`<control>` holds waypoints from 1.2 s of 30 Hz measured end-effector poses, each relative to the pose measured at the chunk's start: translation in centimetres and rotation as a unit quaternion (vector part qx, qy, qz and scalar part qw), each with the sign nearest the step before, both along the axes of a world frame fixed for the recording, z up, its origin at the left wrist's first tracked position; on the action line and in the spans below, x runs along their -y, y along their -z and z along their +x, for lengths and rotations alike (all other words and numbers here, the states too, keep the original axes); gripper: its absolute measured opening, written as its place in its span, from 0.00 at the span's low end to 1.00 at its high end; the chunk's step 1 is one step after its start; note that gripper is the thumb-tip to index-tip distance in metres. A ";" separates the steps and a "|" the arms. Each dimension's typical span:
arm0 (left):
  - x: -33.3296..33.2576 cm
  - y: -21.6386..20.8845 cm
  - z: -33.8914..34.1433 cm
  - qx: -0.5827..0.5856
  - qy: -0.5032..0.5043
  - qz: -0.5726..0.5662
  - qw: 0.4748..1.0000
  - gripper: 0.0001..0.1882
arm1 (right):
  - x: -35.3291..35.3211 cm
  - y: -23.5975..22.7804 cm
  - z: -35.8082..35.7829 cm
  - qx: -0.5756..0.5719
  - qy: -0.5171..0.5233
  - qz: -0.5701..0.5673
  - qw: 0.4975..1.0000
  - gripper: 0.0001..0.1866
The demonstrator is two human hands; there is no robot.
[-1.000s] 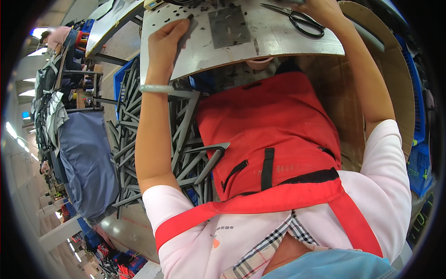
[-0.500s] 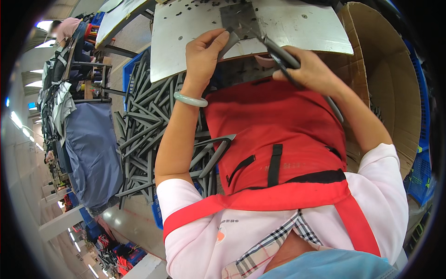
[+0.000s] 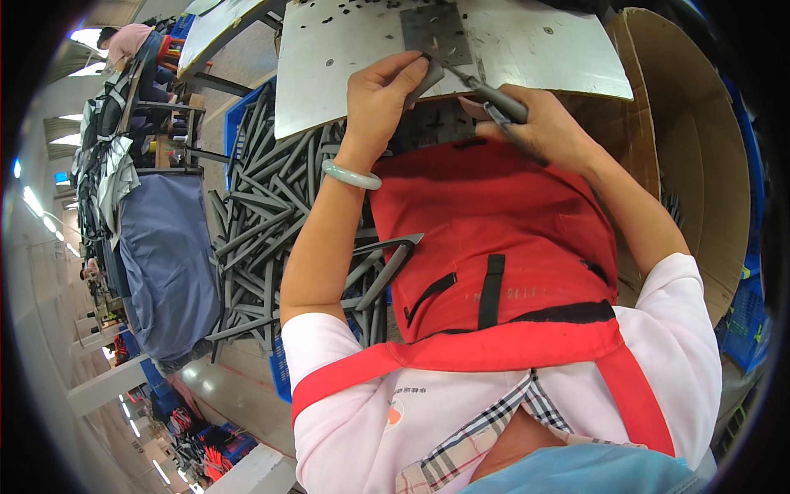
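One cardboard box (image 3: 709, 165) is standing right of the right hand (image 3: 543, 123), grey pieces (image 3: 671, 203) showing inside. Left of the left hand (image 3: 383, 99), a blue crate (image 3: 231, 132) is holding heaped strips (image 3: 267, 218). The right hand is gripping scissors (image 3: 471, 81); the left is pinching a grey strip (image 3: 426, 83) near their tips.

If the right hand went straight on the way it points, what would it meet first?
Probably the grey piece pinched in the left hand, with the scissors in the right hand foremost; the depth between them is unclear.
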State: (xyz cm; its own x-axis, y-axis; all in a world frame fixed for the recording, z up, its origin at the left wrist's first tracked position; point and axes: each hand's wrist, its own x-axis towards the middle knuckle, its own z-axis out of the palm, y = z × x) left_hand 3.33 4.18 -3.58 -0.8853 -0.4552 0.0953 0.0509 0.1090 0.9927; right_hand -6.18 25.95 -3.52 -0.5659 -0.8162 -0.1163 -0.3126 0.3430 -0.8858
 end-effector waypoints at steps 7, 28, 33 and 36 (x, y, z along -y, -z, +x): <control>2.7 -0.9 -1.8 0.004 -0.037 -0.089 0.995 0.14 | 0.4 0.2 -8.7 -0.255 0.029 0.114 0.960 0.21; -4.5 -1.0 -3.9 0.013 0.177 -0.344 0.922 0.14 | 6.0 5.0 7.5 -0.605 -0.177 -0.055 0.774 0.11; -1.5 1.2 -1.8 -0.016 0.176 -0.242 0.954 0.14 | 6.8 3.9 3.3 -0.460 -0.254 0.093 0.846 0.08; 2.4 3.1 2.2 0.114 0.187 -0.233 0.947 0.19 | 3.5 -1.7 -1.5 -0.373 -0.179 0.070 0.908 0.12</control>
State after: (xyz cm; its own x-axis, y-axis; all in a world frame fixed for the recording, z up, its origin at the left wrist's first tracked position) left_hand 5.52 1.78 -6.69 -0.9981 -0.0611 -0.0048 -0.0380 0.5557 0.8305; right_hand -7.66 22.47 -1.81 -0.2314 -0.9701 0.0731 -0.9212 0.1944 -0.3371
